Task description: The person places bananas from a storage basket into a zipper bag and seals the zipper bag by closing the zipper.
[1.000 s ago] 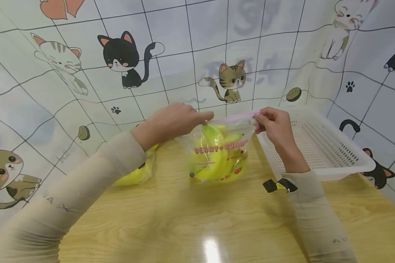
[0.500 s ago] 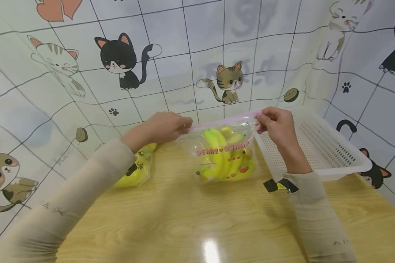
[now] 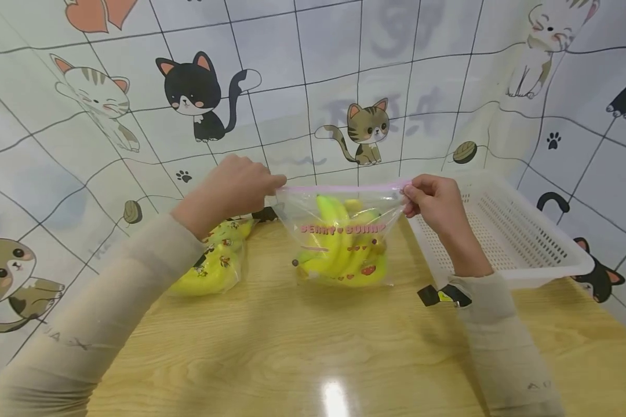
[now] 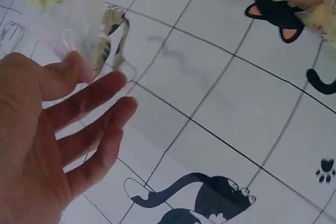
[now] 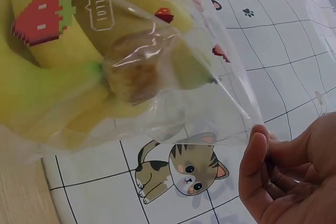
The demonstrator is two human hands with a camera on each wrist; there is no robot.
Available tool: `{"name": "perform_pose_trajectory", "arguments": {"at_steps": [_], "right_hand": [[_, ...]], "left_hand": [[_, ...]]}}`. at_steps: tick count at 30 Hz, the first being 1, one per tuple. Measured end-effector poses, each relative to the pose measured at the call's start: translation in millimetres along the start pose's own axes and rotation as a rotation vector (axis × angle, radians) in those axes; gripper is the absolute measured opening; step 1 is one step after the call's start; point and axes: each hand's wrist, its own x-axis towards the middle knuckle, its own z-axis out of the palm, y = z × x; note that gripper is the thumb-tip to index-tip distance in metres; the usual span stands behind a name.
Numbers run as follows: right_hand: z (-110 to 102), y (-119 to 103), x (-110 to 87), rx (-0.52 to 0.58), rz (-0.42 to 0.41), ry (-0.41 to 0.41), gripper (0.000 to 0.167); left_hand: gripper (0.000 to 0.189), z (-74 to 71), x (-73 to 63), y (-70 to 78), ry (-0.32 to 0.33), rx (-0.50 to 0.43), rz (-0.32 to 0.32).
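In the head view, a clear zip bag (image 3: 318, 217) with a pink top edge and red "Berry Bunny" print stands upright on the table, full of yellow bananas (image 3: 339, 255). My left hand (image 3: 235, 188) pinches its top left corner. The left wrist view shows that thumb and forefinger on the plastic, the other fingers of the left hand (image 4: 58, 129) loosely bent. At the top right corner, my right hand (image 3: 438, 202) pinches the bag between thumb and forefinger. Close up in the right wrist view, the bananas (image 5: 58, 72) press against the clear plastic.
Left of the bag, partly behind my left forearm, lies another clear bag of bananas (image 3: 216, 263) with small printed figures. A white perforated basket (image 3: 516, 231) stands at the right. Behind the wooden table (image 3: 271, 347) hangs a cat-printed sheet (image 3: 302, 69).
My left hand has slid leftward along the pink edge to the corner, and the top is now stretched straight between both hands. The right hand has stayed nearly in place.
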Motion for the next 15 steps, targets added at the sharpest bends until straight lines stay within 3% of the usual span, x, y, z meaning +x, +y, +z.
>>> {"name": "perform_pose_trajectory", "arguments": {"at_steps": [4,7,11,15], "right_hand": [[-4.3,3.9,-0.5,0.012,0.004,0.009,0.022],[-8.6,6.5,0.0,0.043,0.003,-0.01,0.024],[-11.8,6.9,1.2,0.057,0.039,-0.108,0.027],[-7.7,6.9,2.7,0.016,0.113,-0.243,0.028]], "left_hand": [[0.005,-8.0,-0.9,1.8,-0.036,-0.185,-0.002],[0.009,-3.6,-0.6,1.2,-0.033,-0.288,0.005],[0.013,12.0,0.6,-1.0,0.013,-0.385,-0.005],[0.014,30.5,1.2,-2.5,0.007,-0.502,-0.025]]}}
